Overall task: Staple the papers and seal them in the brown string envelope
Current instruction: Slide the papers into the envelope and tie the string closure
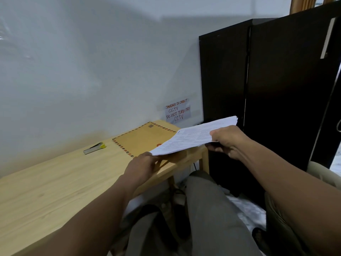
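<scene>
A stack of white printed papers hangs in the air above the right end of the wooden table. My right hand grips the stack at its right edge, thumb on top. My left hand holds the stack's near left corner from below. Under the papers a brown envelope with a striped border lies flat on the table, partly hidden by them. A small stapler, metal with a yellow end, lies on the table left of the envelope, near the wall.
A tall black cabinet stands right of the table. A handwritten notice is taped on the white wall behind. My legs in grey trousers are beside the table's right end.
</scene>
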The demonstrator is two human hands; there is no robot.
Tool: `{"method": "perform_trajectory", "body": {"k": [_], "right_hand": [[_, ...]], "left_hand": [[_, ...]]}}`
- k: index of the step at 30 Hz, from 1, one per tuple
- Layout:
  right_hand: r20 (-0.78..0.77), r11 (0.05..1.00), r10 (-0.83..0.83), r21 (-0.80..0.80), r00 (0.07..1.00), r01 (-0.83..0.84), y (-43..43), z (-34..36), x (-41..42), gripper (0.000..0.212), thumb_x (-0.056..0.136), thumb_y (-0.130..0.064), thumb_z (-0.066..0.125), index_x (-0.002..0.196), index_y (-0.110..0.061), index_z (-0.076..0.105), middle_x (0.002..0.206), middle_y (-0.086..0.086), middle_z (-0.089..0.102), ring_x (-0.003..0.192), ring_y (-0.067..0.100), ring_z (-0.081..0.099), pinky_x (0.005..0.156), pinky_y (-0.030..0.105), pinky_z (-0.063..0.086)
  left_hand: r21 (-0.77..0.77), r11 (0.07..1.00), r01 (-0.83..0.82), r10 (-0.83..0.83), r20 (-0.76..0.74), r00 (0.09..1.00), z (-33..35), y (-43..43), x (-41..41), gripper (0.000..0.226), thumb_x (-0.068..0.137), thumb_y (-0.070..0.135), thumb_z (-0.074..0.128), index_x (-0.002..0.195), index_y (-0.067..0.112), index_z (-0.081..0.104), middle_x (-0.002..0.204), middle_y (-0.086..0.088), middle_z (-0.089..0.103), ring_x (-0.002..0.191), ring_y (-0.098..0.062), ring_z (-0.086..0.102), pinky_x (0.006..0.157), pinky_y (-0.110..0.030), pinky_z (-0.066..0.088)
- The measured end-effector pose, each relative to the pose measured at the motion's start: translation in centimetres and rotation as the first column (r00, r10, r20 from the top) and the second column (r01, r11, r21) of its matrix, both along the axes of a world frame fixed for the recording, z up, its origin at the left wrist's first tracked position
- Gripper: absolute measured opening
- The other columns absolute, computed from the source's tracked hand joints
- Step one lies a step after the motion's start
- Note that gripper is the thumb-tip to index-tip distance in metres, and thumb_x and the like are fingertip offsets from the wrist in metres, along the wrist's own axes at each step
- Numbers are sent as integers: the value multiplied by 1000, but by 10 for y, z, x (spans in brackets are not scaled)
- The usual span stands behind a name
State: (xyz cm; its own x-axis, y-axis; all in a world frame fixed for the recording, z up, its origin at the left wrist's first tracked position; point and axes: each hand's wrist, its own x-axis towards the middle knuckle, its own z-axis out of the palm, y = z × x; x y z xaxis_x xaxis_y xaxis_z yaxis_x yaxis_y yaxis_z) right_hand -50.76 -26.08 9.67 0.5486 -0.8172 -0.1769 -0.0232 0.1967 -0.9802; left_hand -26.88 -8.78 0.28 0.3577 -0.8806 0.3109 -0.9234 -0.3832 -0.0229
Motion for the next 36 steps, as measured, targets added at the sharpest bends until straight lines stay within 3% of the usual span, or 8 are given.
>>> {"method": "perform_trajectory", "body": {"k": [4,9,12,15,20,27,31,36], "right_hand": [[-57,999,-19,-43,998,16,-13,9,-16,31,87,16,54,114,2,58,107,18,65,86,28,68,54,31,58],[-107,999,16,-25,994,-19,-23,22,-43,14,90,8,61,103,2,59,92,19,64,73,23,65,36,20,50],[-150,999,48,6,988,-47,-29,30,-56,4,92,4,62,90,1,60,79,18,64,57,18,67,33,18,48],[-157,996,83,48,984,-76,-41,37,-70,4,91,6,63,94,4,64,76,18,65,42,14,66,32,16,45],[-166,993,97,76,981,-85,-53,38,-81,12,90,6,63,102,4,64,75,20,67,46,16,68,33,17,47],[-60,999,33,-19,998,-34,-37,26,-60,12,88,6,66,93,-4,60,91,16,66,75,22,67,46,25,59],[2,999,25,-47,1000,-25,-32,14,-45,17,90,10,59,91,-6,61,92,11,67,80,19,67,55,33,61],[23,998,56,0,998,-56,-20,-7,-17,21,87,17,52,97,2,63,97,12,66,86,23,67,50,32,60]], "left_hand": [[-14,1000,-28,28,19,999,-1,0,-2,30,91,18,62,118,26,73,109,0,68,91,-19,64,77,-37,58],[-42,992,-123,124,24,992,-3,-1,1,22,94,29,62,110,20,74,94,0,69,79,-16,63,72,-33,58],[-62,987,-148,150,16,989,-2,-1,4,30,89,26,67,117,16,69,104,-2,70,82,-18,66,72,-31,61],[-129,985,-112,110,-21,994,2,3,3,29,90,18,67,119,16,70,114,-1,70,83,-17,65,69,-27,60],[-144,985,-98,98,-10,995,10,9,3,48,87,17,72,134,12,62,131,-4,64,103,-25,66,79,-31,58],[-154,988,19,-20,1,1000,14,9,-2,40,94,31,62,132,17,64,129,1,65,100,-20,65,74,-24,55],[-152,987,58,-58,2,998,14,5,-6,43,93,34,62,132,16,64,131,1,65,103,-20,65,78,-27,57],[-139,984,113,-113,5,994,14,2,-6,39,91,33,63,126,16,68,126,0,68,101,-19,65,78,-31,59]]}}
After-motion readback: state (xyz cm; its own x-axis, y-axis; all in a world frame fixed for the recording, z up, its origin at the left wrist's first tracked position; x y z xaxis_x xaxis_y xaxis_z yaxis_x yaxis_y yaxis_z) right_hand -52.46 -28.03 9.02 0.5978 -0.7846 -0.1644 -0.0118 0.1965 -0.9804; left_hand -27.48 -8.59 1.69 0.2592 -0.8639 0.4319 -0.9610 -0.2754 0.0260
